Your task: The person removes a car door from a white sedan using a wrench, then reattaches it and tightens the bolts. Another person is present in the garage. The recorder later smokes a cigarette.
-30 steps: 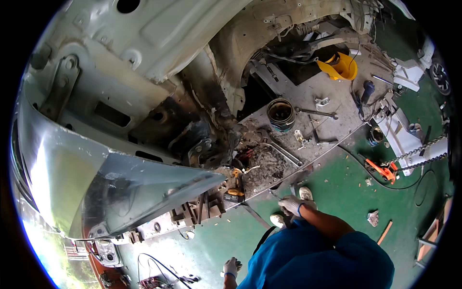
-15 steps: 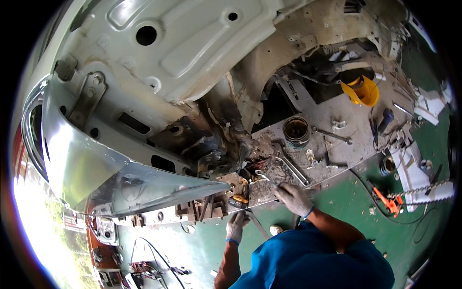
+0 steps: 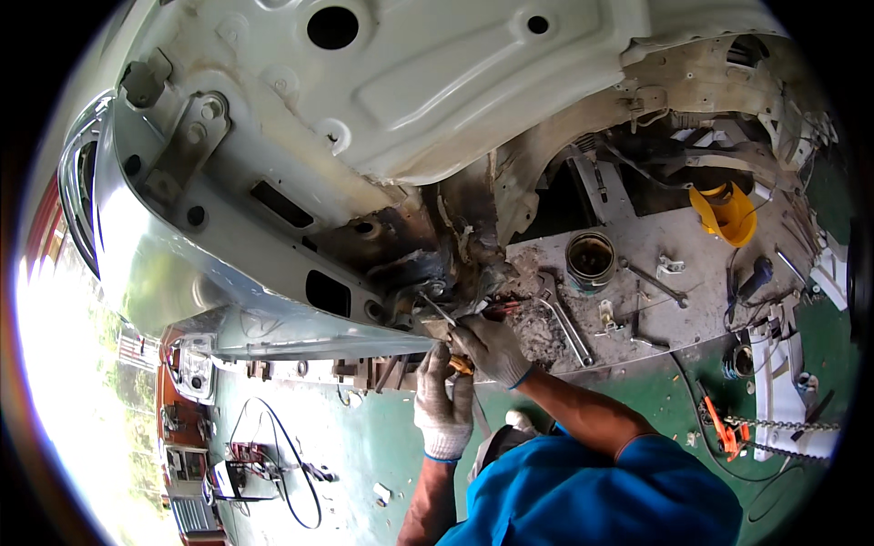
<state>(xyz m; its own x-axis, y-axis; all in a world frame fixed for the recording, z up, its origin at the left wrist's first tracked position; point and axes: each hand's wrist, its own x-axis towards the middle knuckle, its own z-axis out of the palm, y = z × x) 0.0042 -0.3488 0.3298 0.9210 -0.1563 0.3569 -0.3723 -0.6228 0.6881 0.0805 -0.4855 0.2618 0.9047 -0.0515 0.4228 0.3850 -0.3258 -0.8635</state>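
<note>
My gloved right hand (image 3: 493, 350) is closed round a slim metal wrench (image 3: 439, 309). The wrench's far end points up and left at the rusty bracket area (image 3: 428, 289) behind the silver body panel (image 3: 282, 332). Close beside it, at the panel's tapered right tip, my gloved left hand (image 3: 443, 405) is raised with fingers extended and the thumb apart. Nothing shows in its grasp. A yellow and black tool (image 3: 462, 365) sits partly hidden behind the two hands.
An adjustable wrench (image 3: 566, 318), an open can (image 3: 590, 260), a combination wrench (image 3: 654, 282) and a yellow container (image 3: 726, 215) lie on the grey platform (image 3: 628, 237). Dirt and debris (image 3: 537, 337) lie near my right hand. A chain (image 3: 787, 424) is at right.
My right hand has moved left and up, carrying the wrench to the rusty area. My left hand has risen to the panel's tip. The view has shifted, too.
</note>
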